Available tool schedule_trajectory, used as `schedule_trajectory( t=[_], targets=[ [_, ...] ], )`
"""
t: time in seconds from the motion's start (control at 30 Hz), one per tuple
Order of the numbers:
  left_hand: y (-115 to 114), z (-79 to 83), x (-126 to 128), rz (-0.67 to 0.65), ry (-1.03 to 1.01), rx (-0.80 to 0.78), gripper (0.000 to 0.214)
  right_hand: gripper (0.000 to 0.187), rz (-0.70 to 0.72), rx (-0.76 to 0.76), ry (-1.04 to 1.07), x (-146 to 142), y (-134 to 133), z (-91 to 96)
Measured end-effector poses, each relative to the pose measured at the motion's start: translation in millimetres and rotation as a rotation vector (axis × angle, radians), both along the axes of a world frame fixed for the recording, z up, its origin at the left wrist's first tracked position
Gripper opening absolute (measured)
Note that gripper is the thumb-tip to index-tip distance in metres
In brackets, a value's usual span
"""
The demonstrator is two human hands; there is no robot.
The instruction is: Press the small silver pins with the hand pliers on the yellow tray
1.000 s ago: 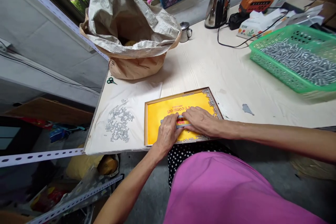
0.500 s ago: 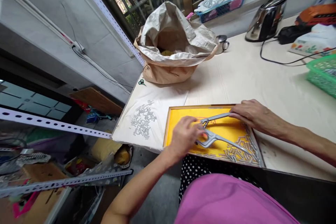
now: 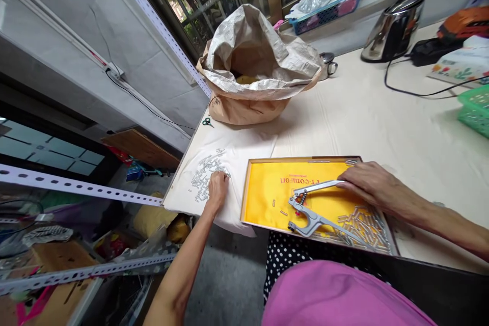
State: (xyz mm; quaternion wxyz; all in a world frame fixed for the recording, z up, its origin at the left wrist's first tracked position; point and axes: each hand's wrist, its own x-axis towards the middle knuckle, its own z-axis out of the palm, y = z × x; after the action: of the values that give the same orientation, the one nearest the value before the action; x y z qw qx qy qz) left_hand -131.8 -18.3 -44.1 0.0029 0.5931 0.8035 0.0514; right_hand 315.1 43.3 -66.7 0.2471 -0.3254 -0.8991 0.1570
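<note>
My left hand is at the right side of a loose pile of small metal pins on the white cloth. Its fingers are curled together and point down; whatever is between the fingertips is hidden. My right hand grips the upper handle of grey metal hand-press pliers, whose jaws gape to the left with a small spring between the arms. The pliers rest over a shallow tray lined with yellow printed cloth. Many short metal pieces lie heaped in its right end, and a couple lie near the jaws.
A large open paper sack stands behind the tray, with small green-handled scissors by its left side. Farther right are a steel kettle, its black cord, a tissue box and a green basket. The table's left edge drops to the floor.
My left hand has gone from the pliers' jaws leftward to the pin pile. My right hand still holds the handle. Two small pieces now show on the yellow cloth left of the jaws.
</note>
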Motion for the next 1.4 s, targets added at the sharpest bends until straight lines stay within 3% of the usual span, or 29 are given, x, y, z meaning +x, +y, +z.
schedule_trajectory(
  t=[0.2,0.4,0.63,0.73,0.87,0.97,1.03,1.1,1.23,1.4],
  targets=[
    [-8,-3.3,-8,-0.048,-0.004,-0.017,0.021,0.044,0.004,0.027,-0.057,-8,-2,1.8],
    [-6,3.1,-5,-0.099,0.07,-0.105,0.018,0.042,0.012,0.016,-0.05,-10,-1,-7.1],
    [-13,-1.8,2,-0.198,0.021,-0.074,0.022,0.046,0.011,-0.016,-0.048,-6,-3,-15.5],
    [-12,-1.4,-2,-0.177,-0.071,-0.044,0.021,0.047,0.004,-0.027,-0.033,-6,-4,-19.8],
    [-10,15.3,1,-0.062,-0.217,0.115,0.016,0.047,0.004,-0.024,-0.029,-7,-4,-20.6],
    [-14,32.9,29,0.098,-0.598,0.187,0.022,0.048,0.005,0.006,-0.046,-10,-2,-11.1],
    [-21,41.0,62,0.128,-0.907,0.09,0.033,0.048,0.027,0.047,-0.081,-13,0,-1.7],
    [-29,43.9,97,0.116,-1.072,-0.019,0.038,0.047,0.045,0.109,-0.103,-17,4,7.7],
    [-43,35.1,145,0.057,-1.108,-0.188,0.038,0.045,0.072,0.196,-0.139,-24,10,21.3],
    [-52,18.2,156,0.082,-1.098,-0.312,0.043,0.044,0.094,0.239,-0.15,-29,16,24.3]
  ],
)
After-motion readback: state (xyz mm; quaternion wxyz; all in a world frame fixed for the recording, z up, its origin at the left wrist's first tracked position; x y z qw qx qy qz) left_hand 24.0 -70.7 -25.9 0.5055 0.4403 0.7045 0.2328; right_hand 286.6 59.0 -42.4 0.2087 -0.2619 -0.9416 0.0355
